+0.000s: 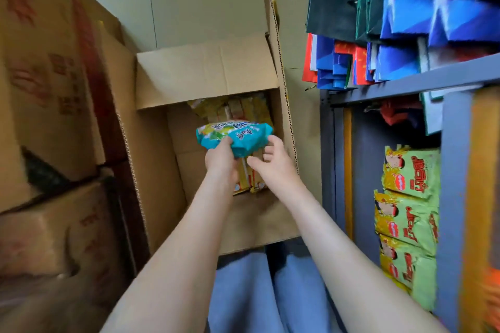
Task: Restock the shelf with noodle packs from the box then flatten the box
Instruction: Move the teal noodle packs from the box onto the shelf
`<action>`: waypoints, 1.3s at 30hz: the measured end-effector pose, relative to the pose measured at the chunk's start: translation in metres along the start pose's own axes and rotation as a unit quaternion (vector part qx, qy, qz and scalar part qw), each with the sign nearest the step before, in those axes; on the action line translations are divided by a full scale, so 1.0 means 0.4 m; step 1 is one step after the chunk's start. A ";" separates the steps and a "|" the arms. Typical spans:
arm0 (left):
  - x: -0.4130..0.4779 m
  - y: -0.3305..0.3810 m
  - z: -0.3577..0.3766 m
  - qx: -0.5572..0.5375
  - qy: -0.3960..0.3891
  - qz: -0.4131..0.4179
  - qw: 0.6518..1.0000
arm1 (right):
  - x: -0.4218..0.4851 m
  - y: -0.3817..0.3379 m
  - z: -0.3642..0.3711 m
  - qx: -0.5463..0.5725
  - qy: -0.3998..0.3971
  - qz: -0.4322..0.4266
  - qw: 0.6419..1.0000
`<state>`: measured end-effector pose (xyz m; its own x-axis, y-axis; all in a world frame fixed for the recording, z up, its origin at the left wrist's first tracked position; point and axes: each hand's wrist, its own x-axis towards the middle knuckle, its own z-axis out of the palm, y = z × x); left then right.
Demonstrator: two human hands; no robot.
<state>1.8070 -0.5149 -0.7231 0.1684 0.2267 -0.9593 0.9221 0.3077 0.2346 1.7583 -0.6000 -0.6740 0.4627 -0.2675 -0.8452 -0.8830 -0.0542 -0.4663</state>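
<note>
An open cardboard box [162, 159] stands in front of me with its flaps up. Several yellow noodle packs [240, 109] lie inside it, mostly at the far end. My left hand [220, 161] grips a teal noodle pack [235, 135] by its near edge, holding it above the box. My right hand [276, 162] is beside it with fingers spread, its fingertips at the pack's right edge and not closed on it. On the right, a grey metal shelf [454, 197] holds a row of green noodle packs [408, 213].
Stacked brown cartons [48, 116] rise close on the left. Blue, red and green bags [400, 21] hang on the upper shelf at the right. A pale wall [211, 0] is behind the box. My blue trousers [257, 292] show below.
</note>
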 end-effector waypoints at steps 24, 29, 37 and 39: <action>-1.067 0.034 -0.136 0.281 -0.313 0.099 0.902 | -0.916 -0.310 -0.482 0.256 0.261 -0.055 0.929; -1.156 0.011 -0.063 0.386 -0.383 0.224 0.808 | -1.010 -0.309 -0.555 0.207 0.302 -0.070 0.928; -1.277 -0.035 0.051 0.496 -0.473 0.166 0.709 | -1.080 -0.285 -0.649 0.064 0.383 -0.063 0.919; -1.309 -0.052 0.076 0.500 -0.503 0.169 0.684 | -1.091 -0.276 -0.673 0.049 0.395 -0.058 0.916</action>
<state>1.7102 -0.6682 -0.2306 0.1206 -0.7775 -0.6172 0.4636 -0.5057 0.7276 1.6326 -0.7364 -0.1833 0.3179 -0.8798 -0.3533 -0.8022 -0.0510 -0.5949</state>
